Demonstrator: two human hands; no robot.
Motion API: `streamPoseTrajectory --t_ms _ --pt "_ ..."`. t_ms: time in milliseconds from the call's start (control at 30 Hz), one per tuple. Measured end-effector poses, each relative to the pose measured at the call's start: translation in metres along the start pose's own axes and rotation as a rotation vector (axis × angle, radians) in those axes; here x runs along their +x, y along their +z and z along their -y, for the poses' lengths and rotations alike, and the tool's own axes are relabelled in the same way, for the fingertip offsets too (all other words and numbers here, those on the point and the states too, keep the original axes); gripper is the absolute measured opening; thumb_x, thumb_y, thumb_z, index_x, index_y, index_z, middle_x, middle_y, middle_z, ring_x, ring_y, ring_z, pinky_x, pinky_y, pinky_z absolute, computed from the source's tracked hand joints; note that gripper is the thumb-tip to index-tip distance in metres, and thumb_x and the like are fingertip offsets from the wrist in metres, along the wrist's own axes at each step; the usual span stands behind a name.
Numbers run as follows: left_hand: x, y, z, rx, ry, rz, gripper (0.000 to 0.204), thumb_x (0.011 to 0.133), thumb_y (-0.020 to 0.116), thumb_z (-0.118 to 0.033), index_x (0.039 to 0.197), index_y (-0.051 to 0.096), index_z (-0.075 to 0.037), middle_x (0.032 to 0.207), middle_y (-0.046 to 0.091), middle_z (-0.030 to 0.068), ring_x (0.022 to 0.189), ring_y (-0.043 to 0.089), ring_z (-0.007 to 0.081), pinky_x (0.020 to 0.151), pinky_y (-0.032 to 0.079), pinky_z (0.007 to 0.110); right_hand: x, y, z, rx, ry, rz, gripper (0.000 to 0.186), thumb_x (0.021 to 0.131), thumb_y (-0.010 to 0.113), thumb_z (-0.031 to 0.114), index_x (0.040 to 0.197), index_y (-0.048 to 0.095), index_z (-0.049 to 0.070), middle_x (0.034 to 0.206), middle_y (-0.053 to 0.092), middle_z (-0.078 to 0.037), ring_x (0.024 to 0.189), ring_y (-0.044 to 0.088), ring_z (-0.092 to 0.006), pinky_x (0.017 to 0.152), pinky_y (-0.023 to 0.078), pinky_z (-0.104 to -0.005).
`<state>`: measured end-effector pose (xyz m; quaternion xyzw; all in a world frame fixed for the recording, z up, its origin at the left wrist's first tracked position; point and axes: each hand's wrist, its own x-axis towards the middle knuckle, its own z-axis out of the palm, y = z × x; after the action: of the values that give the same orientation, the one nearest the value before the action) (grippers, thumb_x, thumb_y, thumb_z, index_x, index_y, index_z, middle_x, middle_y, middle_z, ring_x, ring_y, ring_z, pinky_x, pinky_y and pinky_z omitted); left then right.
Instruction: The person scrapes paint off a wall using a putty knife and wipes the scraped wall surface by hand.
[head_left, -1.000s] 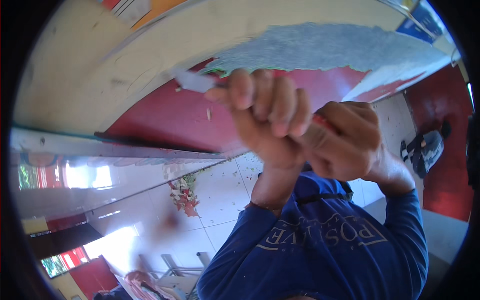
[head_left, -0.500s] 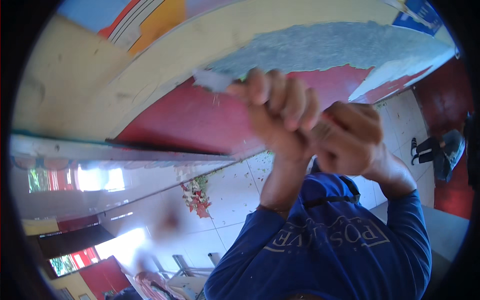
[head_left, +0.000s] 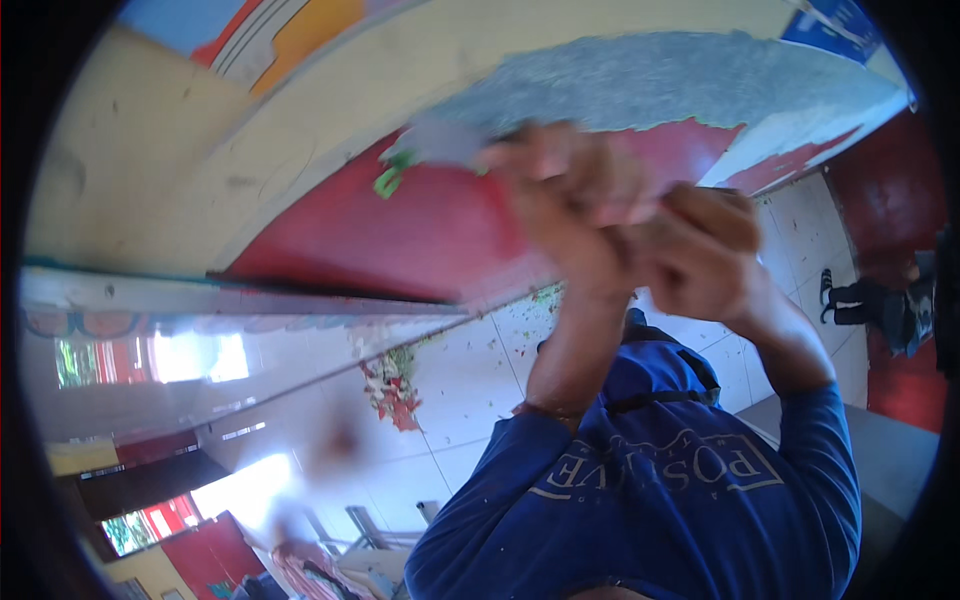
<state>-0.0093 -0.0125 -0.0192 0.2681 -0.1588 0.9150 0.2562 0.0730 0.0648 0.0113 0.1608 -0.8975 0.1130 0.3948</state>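
A grey scraper blade (head_left: 445,140), blurred, meets the edge of the flaking grey-blue paint (head_left: 640,75) above a red area (head_left: 350,230) of the wall. My left hand (head_left: 570,200), smeared by motion, is closed round the scraper just behind the blade. My right hand (head_left: 700,255) sits beside and below it, closed on the tool's handle, which is mostly hidden by fingers. Bright green peeled paint (head_left: 395,170) dangles at the left of the blade.
Tiled floor (head_left: 470,370) holds a pile of paint scraps (head_left: 390,390). A metal-legged piece of furniture (head_left: 365,540) is at the lower left. Another person (head_left: 895,305) in dark trousers is at the right, near a red surface. A grey surface (head_left: 890,450) lies beside my right arm.
Both hands and the scraper have moved up, the left hand and blade also rightward. A green paint flake now hangs where the blade is working.
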Motion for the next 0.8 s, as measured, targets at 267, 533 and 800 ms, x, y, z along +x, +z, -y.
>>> streamPoseTrajectory --t_ms 267,533,800 --pt "0.003 0.010 -0.010 -0.025 0.000 -0.045 0.040 0.098 0.034 -0.045 0.082 0.047 -0.011 0.060 0.035 -0.0011 0.049 0.046 0.0135 0.046 0.048 0.033 0.004 0.004 0.010 0.016 0.049 0.006 0.034 0.061 0.068 0.006 0.095 0.067 0.005 0.059 0.038 0.000 0.038 0.041 -0.0110 0.034 0.037 -0.0263" --pt "0.011 -0.009 -0.036 -0.032 -0.107 0.108 0.037 0.100 0.034 -0.040 0.084 0.046 -0.009 0.064 0.040 0.0007 0.051 0.047 0.0136 0.047 0.049 0.031 0.016 0.018 0.017 0.050 -0.105 -0.034 0.027 0.067 0.070 0.008 0.092 0.065 0.002 0.061 0.048 -0.003 0.040 0.045 -0.0121 0.036 0.040 -0.0253" --pt "-0.008 0.008 -0.023 0.059 -0.018 -0.015 0.039 0.097 0.038 -0.046 0.084 0.045 -0.010 0.066 0.040 0.0013 0.056 0.049 0.0160 0.047 0.045 0.032 0.013 0.016 0.018 0.119 0.023 -0.035 0.015 0.063 0.065 -0.002 0.076 0.063 0.006 0.059 0.049 -0.002 0.043 0.049 -0.0131 0.036 0.039 -0.0288"
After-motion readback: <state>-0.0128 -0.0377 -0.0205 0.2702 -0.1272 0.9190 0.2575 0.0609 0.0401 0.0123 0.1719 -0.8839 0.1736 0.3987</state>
